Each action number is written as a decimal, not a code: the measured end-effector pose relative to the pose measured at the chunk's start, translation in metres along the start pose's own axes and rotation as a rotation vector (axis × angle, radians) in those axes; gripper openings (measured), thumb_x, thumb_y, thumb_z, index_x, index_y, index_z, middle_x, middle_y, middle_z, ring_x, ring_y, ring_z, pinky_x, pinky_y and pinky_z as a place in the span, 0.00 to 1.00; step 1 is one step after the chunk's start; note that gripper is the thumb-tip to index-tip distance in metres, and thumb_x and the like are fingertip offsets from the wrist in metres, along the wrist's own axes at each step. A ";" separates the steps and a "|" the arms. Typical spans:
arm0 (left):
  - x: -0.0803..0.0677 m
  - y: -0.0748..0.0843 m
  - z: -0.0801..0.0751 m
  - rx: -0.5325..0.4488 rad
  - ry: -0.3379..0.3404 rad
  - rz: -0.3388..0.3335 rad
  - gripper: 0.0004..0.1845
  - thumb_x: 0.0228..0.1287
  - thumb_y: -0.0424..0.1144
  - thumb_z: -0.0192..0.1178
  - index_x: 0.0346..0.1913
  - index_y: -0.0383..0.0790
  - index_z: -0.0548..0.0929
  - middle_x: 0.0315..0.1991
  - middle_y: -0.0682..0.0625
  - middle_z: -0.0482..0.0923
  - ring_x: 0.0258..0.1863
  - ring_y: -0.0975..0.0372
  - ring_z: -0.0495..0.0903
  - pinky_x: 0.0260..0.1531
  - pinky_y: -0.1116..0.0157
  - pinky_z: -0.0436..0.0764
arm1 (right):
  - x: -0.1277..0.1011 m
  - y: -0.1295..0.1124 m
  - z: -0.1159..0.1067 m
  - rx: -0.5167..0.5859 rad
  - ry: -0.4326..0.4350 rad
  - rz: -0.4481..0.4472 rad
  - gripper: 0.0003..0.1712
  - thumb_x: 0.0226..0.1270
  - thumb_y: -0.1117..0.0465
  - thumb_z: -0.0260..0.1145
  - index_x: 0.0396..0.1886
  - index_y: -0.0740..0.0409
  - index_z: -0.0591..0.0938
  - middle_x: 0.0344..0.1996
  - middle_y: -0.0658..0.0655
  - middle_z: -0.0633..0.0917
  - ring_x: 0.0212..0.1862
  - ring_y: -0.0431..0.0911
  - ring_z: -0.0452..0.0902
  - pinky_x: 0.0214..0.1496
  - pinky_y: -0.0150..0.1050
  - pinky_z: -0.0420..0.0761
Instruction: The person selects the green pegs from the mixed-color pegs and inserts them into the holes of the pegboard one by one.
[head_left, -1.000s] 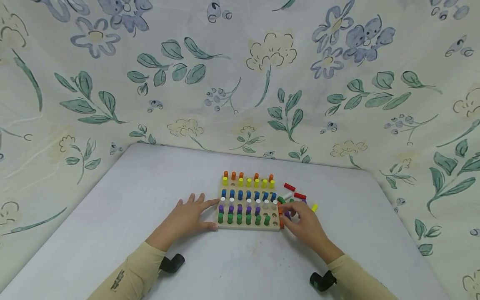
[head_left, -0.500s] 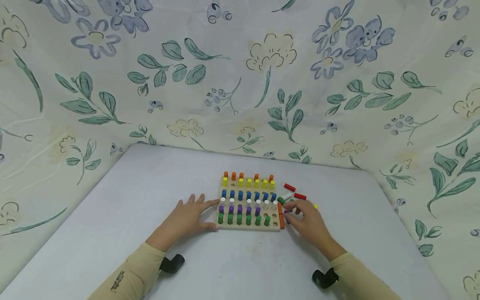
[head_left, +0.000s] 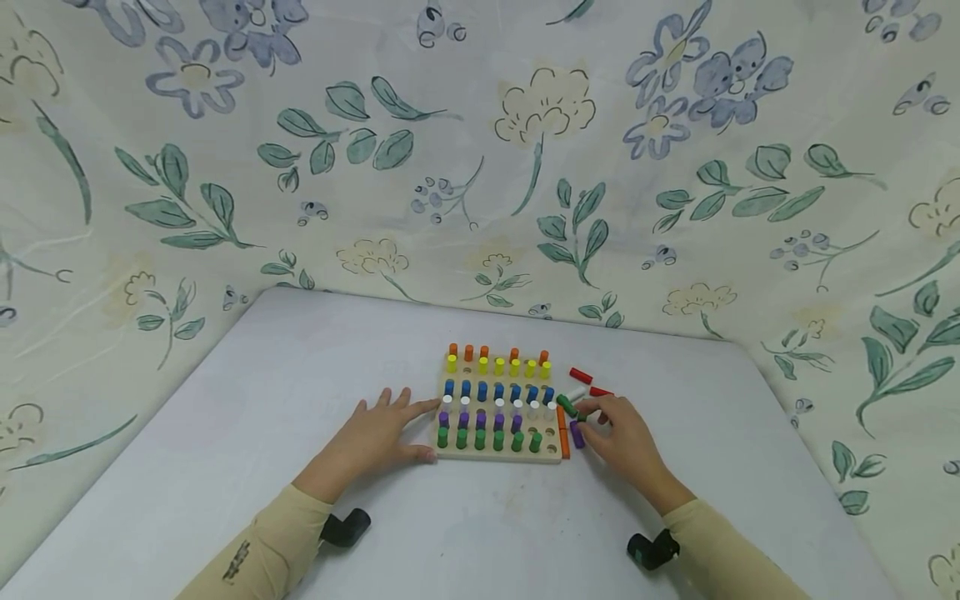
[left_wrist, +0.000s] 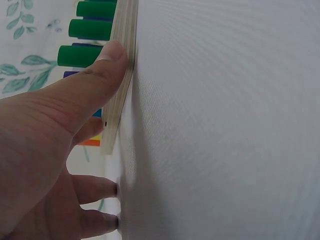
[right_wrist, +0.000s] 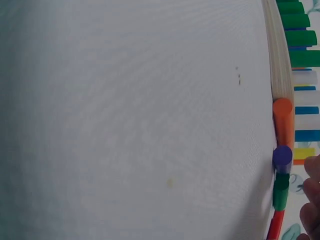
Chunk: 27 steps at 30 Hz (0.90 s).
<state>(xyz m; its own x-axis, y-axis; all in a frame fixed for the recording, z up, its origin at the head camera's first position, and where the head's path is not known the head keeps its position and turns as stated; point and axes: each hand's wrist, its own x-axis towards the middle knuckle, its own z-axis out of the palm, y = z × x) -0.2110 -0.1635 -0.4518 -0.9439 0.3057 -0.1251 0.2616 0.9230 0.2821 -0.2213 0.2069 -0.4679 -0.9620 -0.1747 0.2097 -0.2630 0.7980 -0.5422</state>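
Note:
A wooden pegboard (head_left: 498,451) lies mid-table with rows of orange, yellow, blue, white, purple and green pegs standing in it. My left hand (head_left: 420,429) lies flat on the table, its thumb (left_wrist: 107,55) pressed against the board's near-left edge (left_wrist: 122,60). My right hand (head_left: 592,421) rests among loose pegs just right of the board. Its fingertips (right_wrist: 312,172) touch a lying green peg (head_left: 566,406), and a purple peg (head_left: 577,433) sits by the thumb. An orange peg (right_wrist: 283,120) lies along the board's edge (right_wrist: 280,60). I see no peg gripped.
Two red pegs (head_left: 580,375) and a white peg (head_left: 576,392) lie beyond my right hand. Floral cloth (head_left: 525,167) walls the grey table (head_left: 300,375) at the back and both sides. Black wrist mounts (head_left: 345,527) sit near the front edge.
My right hand has slid a little farther from me over the loose pegs, covering the yellow one. The left hand and the board have not moved.

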 end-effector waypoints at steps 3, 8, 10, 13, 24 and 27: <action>0.000 0.000 0.000 0.003 0.003 -0.002 0.47 0.54 0.66 0.70 0.76 0.55 0.69 0.74 0.30 0.61 0.73 0.29 0.55 0.66 0.27 0.54 | 0.001 0.001 0.000 -0.020 0.005 0.006 0.15 0.65 0.63 0.74 0.51 0.53 0.85 0.44 0.51 0.85 0.46 0.47 0.74 0.47 0.44 0.78; -0.001 0.001 -0.001 -0.004 0.000 -0.006 0.47 0.54 0.66 0.70 0.76 0.55 0.70 0.74 0.30 0.61 0.73 0.29 0.55 0.66 0.27 0.54 | 0.003 0.004 0.000 -0.049 0.012 0.002 0.20 0.64 0.63 0.74 0.55 0.55 0.84 0.47 0.53 0.85 0.45 0.48 0.74 0.44 0.43 0.76; -0.001 0.001 -0.001 -0.008 -0.001 -0.007 0.47 0.54 0.66 0.70 0.76 0.55 0.70 0.74 0.30 0.61 0.73 0.29 0.54 0.66 0.27 0.54 | 0.004 0.005 -0.001 -0.057 0.007 0.005 0.23 0.63 0.63 0.74 0.59 0.55 0.82 0.49 0.55 0.85 0.44 0.48 0.73 0.44 0.43 0.75; -0.001 0.001 0.000 -0.008 -0.002 -0.008 0.47 0.54 0.66 0.70 0.76 0.55 0.70 0.74 0.30 0.61 0.73 0.29 0.54 0.66 0.27 0.54 | 0.006 0.005 -0.001 -0.065 -0.013 0.022 0.29 0.63 0.62 0.74 0.64 0.56 0.80 0.52 0.56 0.84 0.46 0.49 0.73 0.44 0.43 0.75; -0.002 0.002 -0.001 -0.007 0.007 0.001 0.46 0.55 0.65 0.70 0.76 0.55 0.70 0.74 0.30 0.61 0.73 0.29 0.55 0.66 0.27 0.54 | 0.009 0.003 -0.001 -0.109 -0.053 0.085 0.33 0.65 0.61 0.74 0.69 0.58 0.76 0.53 0.59 0.83 0.48 0.50 0.74 0.47 0.45 0.80; -0.002 0.001 -0.001 -0.005 0.008 0.000 0.46 0.55 0.65 0.70 0.76 0.55 0.70 0.74 0.30 0.61 0.73 0.29 0.55 0.66 0.27 0.54 | 0.010 0.003 -0.001 -0.114 -0.054 0.086 0.33 0.65 0.60 0.74 0.69 0.58 0.76 0.52 0.58 0.84 0.48 0.50 0.74 0.47 0.45 0.81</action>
<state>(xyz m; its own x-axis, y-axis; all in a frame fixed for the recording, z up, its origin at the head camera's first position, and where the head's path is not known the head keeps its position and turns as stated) -0.2089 -0.1631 -0.4506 -0.9454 0.3042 -0.1170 0.2611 0.9217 0.2869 -0.2318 0.2080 -0.4668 -0.9840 -0.1311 0.1205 -0.1724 0.8711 -0.4599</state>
